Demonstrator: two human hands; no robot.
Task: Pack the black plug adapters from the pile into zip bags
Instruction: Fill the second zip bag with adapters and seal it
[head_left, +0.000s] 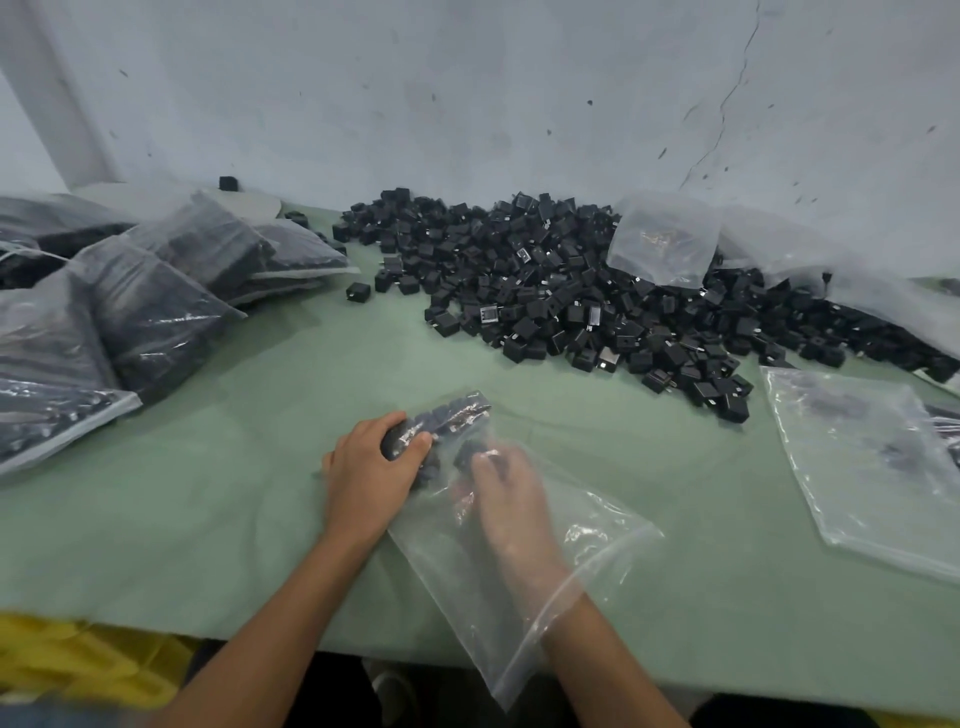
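Zip bag (597, 545) swallows my right hand (511, 499); its grip I cannot tell. Left hand (369, 467) clamps the bagged adapters (447, 415) steady for packing.

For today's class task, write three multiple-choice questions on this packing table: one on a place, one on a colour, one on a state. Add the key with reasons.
1. Where do the filled bags lie from the pile of adapters?
A right
B left
C on top of it

2. What colour is the table cover?
A green
B red
C white

3. The clear bag nearest the person is:
A sealed and full
B folded up, empty
C open, with the right hand inside

Key: B, they are stacked at the table's left side; A, pale green shows all over the table; C, the fingers show through the plastic.
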